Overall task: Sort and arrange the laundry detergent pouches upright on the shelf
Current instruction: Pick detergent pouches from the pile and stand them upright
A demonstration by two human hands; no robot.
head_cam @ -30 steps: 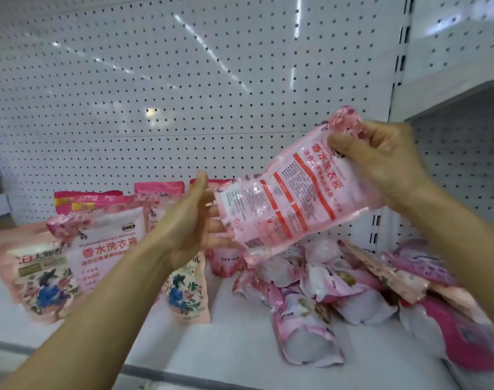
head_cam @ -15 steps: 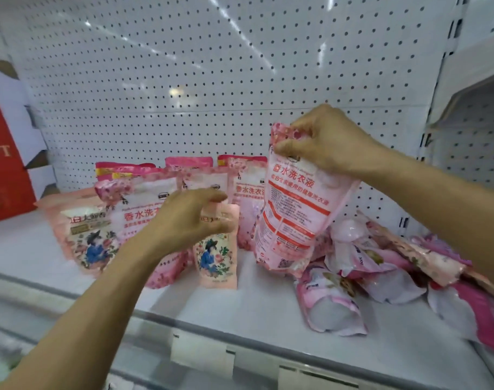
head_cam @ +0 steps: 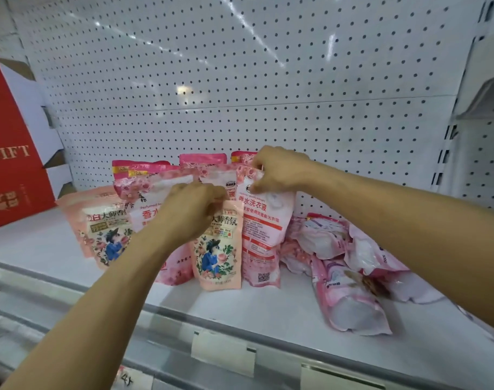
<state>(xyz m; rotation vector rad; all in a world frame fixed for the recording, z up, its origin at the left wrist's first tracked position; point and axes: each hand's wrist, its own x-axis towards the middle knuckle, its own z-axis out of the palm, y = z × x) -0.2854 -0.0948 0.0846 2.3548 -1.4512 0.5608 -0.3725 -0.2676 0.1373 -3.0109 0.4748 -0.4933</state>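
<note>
My right hand (head_cam: 279,170) pinches the top edge of a pink-and-white detergent pouch (head_cam: 264,235) that stands upright on the white shelf (head_cam: 240,308). Beside it on the left, my left hand (head_cam: 189,212) grips the top of a peach pouch with a blue figure (head_cam: 216,257), also upright. Several more pink pouches (head_cam: 153,181) stand in rows behind and to the left, including another peach pouch (head_cam: 105,232). To the right, a pile of pink pouches (head_cam: 349,268) lies flat and jumbled.
A white pegboard wall (head_cam: 240,80) backs the shelf. A red gift box (head_cam: 9,164) stands at the far left. The shelf's front rail carries price-tag holders (head_cam: 223,353). A neighbouring shelf bay (head_cam: 487,108) rises at the right.
My right hand lowered the pink-and-white pouch from mid-air onto the shelf, upright beside the peach pouch. My left hand stayed on the peach pouch's top.
</note>
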